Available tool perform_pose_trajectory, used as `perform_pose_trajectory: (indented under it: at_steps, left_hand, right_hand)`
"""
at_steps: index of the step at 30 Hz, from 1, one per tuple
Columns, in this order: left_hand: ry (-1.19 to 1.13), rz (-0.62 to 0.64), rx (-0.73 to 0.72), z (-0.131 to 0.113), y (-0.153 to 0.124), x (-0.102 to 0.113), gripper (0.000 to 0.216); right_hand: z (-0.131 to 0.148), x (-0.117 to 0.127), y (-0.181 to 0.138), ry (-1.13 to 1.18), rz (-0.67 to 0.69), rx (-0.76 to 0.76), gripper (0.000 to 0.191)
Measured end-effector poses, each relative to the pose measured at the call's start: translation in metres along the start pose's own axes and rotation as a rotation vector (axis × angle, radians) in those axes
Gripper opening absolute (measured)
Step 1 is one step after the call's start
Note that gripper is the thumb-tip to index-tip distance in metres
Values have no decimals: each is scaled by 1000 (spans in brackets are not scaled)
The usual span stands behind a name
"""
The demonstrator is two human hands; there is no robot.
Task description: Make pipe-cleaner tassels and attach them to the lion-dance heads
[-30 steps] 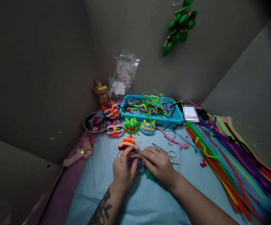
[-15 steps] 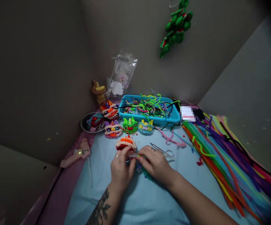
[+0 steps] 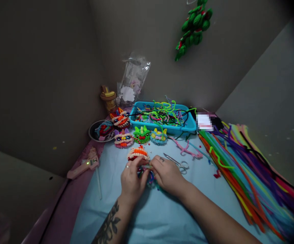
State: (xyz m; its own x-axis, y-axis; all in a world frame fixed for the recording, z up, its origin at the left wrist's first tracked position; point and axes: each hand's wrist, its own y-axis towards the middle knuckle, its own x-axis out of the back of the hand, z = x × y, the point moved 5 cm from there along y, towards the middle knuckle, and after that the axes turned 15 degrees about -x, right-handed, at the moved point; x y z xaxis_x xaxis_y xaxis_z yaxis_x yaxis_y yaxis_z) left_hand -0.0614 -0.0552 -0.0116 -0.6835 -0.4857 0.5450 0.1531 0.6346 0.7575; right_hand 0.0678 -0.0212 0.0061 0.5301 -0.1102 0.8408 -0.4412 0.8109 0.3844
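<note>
My left hand (image 3: 132, 178) and my right hand (image 3: 167, 173) meet over the blue cloth, fingers pinched close together. Between and below their fingertips shows a small fuzzy blue, purple and teal pipe-cleaner piece (image 3: 151, 180), mostly covered by the fingers. A thin pale strip at the fingertips is hard to make out. Just beyond my left fingers lies an orange, cream and red pipe-cleaner piece (image 3: 138, 153). To the right of my right hand are metal scissors (image 3: 177, 163), blades pointing away to the left.
Finished-looking animal heads, including a green one (image 3: 142, 135), stand before a blue tray (image 3: 162, 128) of pipe-cleaner scraps. Pipe cleaners (image 3: 240, 169) lie in a long bundle at right. A pink glue gun (image 3: 84, 167) with a lit light and a metal bowl (image 3: 92, 137) are at left.
The pale strip between my fingertips, plainer before, is now mostly covered. My hands have drawn slightly closer and the blue-purple piece shows more. The whole view has shifted a little.
</note>
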Motion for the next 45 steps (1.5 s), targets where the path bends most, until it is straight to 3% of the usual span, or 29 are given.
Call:
perform_pose_trajectory:
  at_steps: [5, 16, 25, 34, 40, 45]
  left_hand:
    - [0, 10, -11, -1, 2, 0, 46]
    - [10, 4, -20, -1, 0, 0, 49]
    - [11, 20, -13, -1, 0, -1, 52]
    - [-10, 23, 1, -2, 3, 1, 50]
    - [-3, 84, 54, 2, -3, -3, 58]
    - [1, 130, 116, 7, -6, -6, 65]
  right_hand:
    - [-1, 0, 0, -36, -18, -14, 15]
    - [-3, 9, -1, 158, 50, 52, 12]
    - [-2, 6, 1, 76, 6, 61, 19]
    - [-6, 0, 2, 24, 71, 24, 18]
    - [-6, 6, 1, 100, 162, 39, 26]
    - [-12, 12, 1, 305, 107, 41, 29]
